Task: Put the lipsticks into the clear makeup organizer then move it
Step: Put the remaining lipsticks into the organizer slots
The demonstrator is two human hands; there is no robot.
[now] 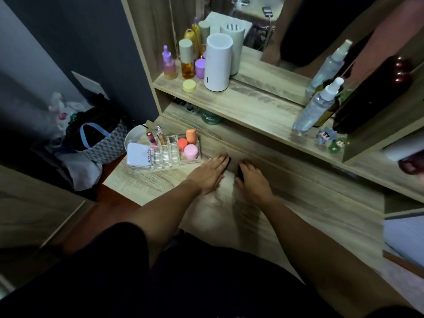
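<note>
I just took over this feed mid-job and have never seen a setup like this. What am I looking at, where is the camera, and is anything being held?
No machine here: a person's two bare hands, filmed by one camera worn on the head, looking down at a wooden dressing table. The left hand lies flat, fingers spread. The right hand curls over something small and dark; what it is, I cannot tell. At the left stands the clear makeup organizer, holding a pink lipstick, little round pots and a white compact. Bottles stand on the shelf above.
</note>
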